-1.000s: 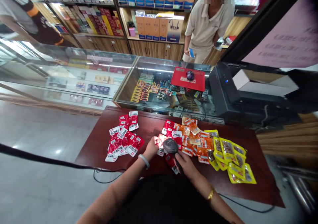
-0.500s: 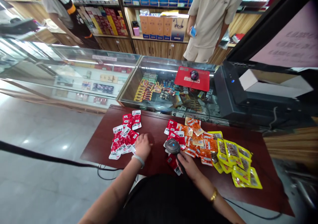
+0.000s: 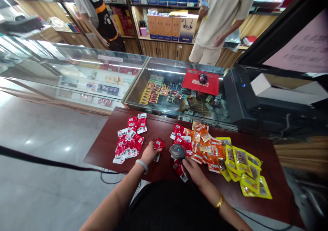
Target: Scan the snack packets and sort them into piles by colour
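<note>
Between the thumb and fingers of my left hand (image 3: 149,153) is a red snack packet (image 3: 159,144), held just above the dark red table (image 3: 102,149). My right hand (image 3: 194,169) is wrapped round the handle of a grey barcode scanner (image 3: 177,151) with a blue light on its head. Under the scanner lies another red packet (image 3: 178,168), partly covered. A pile of red and white packets (image 3: 128,144) is left of my left hand. Right of the scanner are orange packets (image 3: 203,142), then yellow packets (image 3: 241,159), overlapping one another.
Beyond the table stands a glass display counter (image 3: 146,67) with a red mat (image 3: 189,79) and a mouse (image 3: 203,78) on top. A monitor (image 3: 279,29) and an open white box (image 3: 266,87) are at the right. Two people stand behind the counter. A black strap (image 3: 51,162) crosses the left side.
My left hand has moved slightly right from the left pile and now has a red packet in its fingers. The scanner stays nearly in place. The person in beige has raised a phone-like blue object.
</note>
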`<state>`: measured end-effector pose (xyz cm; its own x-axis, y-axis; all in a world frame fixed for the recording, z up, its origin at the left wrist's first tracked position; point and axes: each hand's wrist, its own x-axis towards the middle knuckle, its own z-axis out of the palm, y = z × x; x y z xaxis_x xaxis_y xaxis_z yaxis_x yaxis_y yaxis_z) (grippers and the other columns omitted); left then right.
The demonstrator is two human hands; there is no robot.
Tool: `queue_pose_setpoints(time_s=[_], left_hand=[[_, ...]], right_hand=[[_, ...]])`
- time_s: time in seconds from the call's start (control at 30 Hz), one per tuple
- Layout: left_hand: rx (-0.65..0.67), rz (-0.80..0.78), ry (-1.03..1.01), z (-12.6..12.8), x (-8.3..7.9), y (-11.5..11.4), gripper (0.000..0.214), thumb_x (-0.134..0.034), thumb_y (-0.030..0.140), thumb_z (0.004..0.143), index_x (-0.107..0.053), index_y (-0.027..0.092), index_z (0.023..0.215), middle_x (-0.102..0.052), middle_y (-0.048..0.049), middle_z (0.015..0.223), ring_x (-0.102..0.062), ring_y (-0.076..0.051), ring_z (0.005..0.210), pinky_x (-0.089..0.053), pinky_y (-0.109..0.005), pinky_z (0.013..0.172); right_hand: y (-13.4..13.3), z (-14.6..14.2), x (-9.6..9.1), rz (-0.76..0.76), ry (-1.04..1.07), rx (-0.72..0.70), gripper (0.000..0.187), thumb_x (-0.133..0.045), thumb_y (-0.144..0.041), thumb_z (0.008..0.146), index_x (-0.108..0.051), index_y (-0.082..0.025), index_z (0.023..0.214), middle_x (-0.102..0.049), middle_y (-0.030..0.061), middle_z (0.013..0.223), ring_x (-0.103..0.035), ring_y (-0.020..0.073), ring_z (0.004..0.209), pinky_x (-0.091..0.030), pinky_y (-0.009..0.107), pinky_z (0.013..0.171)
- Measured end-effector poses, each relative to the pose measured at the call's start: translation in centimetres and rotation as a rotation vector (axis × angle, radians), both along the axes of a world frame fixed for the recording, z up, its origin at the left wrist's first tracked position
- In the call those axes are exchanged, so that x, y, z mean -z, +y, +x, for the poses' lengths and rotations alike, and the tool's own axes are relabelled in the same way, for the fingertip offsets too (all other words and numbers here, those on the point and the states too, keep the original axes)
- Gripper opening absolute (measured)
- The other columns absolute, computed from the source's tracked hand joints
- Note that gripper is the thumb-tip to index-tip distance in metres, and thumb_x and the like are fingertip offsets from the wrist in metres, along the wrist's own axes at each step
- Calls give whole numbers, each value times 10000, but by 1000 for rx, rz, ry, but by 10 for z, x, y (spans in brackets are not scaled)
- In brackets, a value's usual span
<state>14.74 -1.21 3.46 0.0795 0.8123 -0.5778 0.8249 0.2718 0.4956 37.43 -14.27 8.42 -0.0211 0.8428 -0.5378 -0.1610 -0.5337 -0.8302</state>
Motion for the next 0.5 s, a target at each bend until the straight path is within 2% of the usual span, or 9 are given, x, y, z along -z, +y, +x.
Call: queue_pose_setpoints(time_s=[0.13,0.27,0.37,0.5], left_hand=[[-30,-8,-262,31,13,-1,367,-721,210,729,-545,172,1049,-714,-107,1011,-681,-232,946,-494,-291,805],[44,42,-406,51,14,0,349,-744,246,692,-611,184,1009,-707,-109,1032,-672,-252,965,-519,-328,836],[49,38,-435,55,14,1,359,-772,262,651,-638,191,976,-709,-106,1033,-670,-253,963,-532,-323,827],[-43,6,-464,65,17,0,382,-771,233,638,-632,163,986,-722,-97,999,-676,-244,933,-531,-343,846]], right_hand=[[1,3,-4,12,-2,-9,484,-553,-713,810,-526,-230,787,-481,-58,536,-380,104,385,-309,253,408],[2,4,-6,15,22,16,461,-572,-685,819,-515,-229,785,-462,-64,538,-375,99,397,-301,241,405],[1,4,-4,8,35,33,460,-577,-682,818,-520,-226,797,-459,-64,537,-369,97,404,-296,237,405],[0,5,0,-9,53,53,456,-586,-678,811,-527,-225,827,-459,-69,538,-367,96,400,-293,237,403]])
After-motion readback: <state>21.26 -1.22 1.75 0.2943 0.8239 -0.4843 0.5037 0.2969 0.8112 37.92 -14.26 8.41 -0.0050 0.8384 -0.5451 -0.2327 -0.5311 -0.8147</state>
